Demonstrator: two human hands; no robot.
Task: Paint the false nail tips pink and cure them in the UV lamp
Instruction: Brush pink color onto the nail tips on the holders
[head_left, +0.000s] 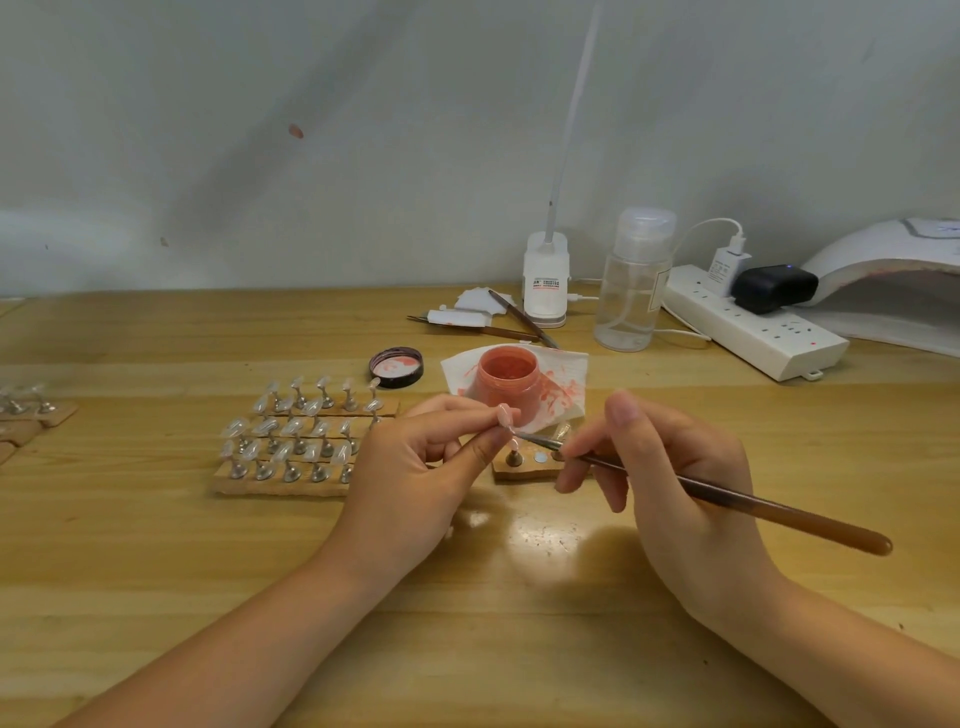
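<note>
A: So, left hand (415, 467) pinches a small pink-coated false nail tip (505, 415); right hand (670, 467) grips a long brown-handled brush (727, 496), bristles at the tip.

B: Painting step?

A: Yes. Next probably needs reloading from the open pink gel jar (506, 382); white domed UV lamp (883, 270) sits far right.

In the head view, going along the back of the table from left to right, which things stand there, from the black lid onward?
black lid → pink paint jar → clear pump bottle → white power strip → UV lamp
</note>
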